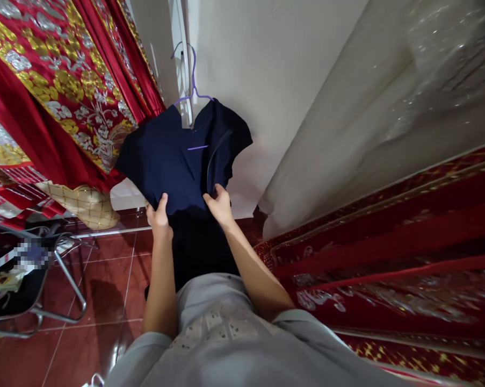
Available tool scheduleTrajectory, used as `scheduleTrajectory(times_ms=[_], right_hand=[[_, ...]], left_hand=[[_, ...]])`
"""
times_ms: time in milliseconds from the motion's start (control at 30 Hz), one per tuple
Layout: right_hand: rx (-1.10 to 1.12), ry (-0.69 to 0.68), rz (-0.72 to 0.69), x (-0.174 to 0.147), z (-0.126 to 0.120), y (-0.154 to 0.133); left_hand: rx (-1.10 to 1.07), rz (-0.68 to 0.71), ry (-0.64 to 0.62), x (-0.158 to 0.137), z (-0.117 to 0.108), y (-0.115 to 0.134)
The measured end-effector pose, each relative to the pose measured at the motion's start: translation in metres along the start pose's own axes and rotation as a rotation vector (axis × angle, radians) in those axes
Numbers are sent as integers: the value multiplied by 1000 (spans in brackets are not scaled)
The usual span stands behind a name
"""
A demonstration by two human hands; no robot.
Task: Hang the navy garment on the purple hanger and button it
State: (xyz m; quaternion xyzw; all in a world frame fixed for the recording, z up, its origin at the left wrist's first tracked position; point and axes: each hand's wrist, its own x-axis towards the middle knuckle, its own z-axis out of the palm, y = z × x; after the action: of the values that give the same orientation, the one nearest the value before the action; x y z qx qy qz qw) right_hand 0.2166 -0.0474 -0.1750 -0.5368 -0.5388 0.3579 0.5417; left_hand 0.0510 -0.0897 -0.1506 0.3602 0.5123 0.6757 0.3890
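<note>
While the navy shirt (167, 161) hangs from a purple hanger (194, 72) at upper centre of the frame, my left hand (159, 219) and right hand (221, 207) each pinch its lower part, seemingly straightening it, so next probably calls for an even, gentle downward tug.

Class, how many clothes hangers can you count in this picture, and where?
1 in view: the purple hanger, at the neck of the dark blue top, partly hidden inside it. Others may be hidden by the red cloth.
</note>
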Motion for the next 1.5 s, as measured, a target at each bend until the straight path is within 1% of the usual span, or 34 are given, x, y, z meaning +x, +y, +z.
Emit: scheduleTrajectory(times_ms=[67,100,133,167,200,233,267,300,333,367,433,467,500,567,633,667,700,767,867,933,1000,1100,1200,1300,1433,1500], right_hand=[[98,-13,-22,1,-13,-14],[176,-29,-30,1,-19,-23],[257,-50,-38,0,-24,-33],[325,-70,-48,-2,-27,-43],[372,-92,-61,-5,-31,-53],[396,-119,-79,-8,-33,-61],[402,-150,-103,-12,-36,-68],[399,-189,-123,-15,-39,-73],[394,-243,-135,-19,-42,-77],[390,-309,-138,-21,-44,-79],[371,-431,-138,-25,-48,-79],[350,-456,-153,-27,-48,-78],[323,-441,-188,-28,-48,-76],[278,-314,-303,-31,-45,-73],[272,-180,-425,-33,-42,-71],[273,-155,-473,-34,-41,-71],[266,-162,-508,-34,-41,-71],[221,-232,-549,-33,-44,-70],[185,-339,-534,-30,-50,-66],[229,-348,-495,-28,-50,-62],[286,-313,-454,-27,-48,-57],[335,-239,-403,-27,-43,-52],[335,-175,-380,-26,-40,-49],[326,-118,-369,-24,-40,-48],[287,-90,-378,-23,-41,-46],[251,-108,-413,-22,-41,-47]], left_hand=[[126,367,264,-5,-1,1],[196,559,374,-10,1,1],[258,718,424,-15,4,1],[309,833,405,-21,8,1],[344,896,308,-27,12,0],[364,909,144,-34,18,-1],[367,885,-30,-39,24,-4],[358,836,-175,-45,30,-7],[339,780,-260,-49,36,-11],[316,733,-280,-53,41,-14],[296,700,-195,-57,48,-17],[303,716,-141,-58,49,-17],[321,749,-100,-58,49,-16],[366,835,-51,-58,47,-10],[395,881,-46,-57,44,-4],[398,885,-54,-57,44,-2],[396,885,-67,-58,44,-1],[384,883,-97,-59,44,-1],[364,874,-144,-60,45,-4],[350,860,-178,-60,45,-6],[333,831,-194,-60,45,-7],[286,751,-188,-61,45,-8],[237,671,-186,-63,45,-8],[219,631,-189,-66,47,-9],[196,608,-188,-66,48,-12],[195,604,-180,-63,47,-12]])
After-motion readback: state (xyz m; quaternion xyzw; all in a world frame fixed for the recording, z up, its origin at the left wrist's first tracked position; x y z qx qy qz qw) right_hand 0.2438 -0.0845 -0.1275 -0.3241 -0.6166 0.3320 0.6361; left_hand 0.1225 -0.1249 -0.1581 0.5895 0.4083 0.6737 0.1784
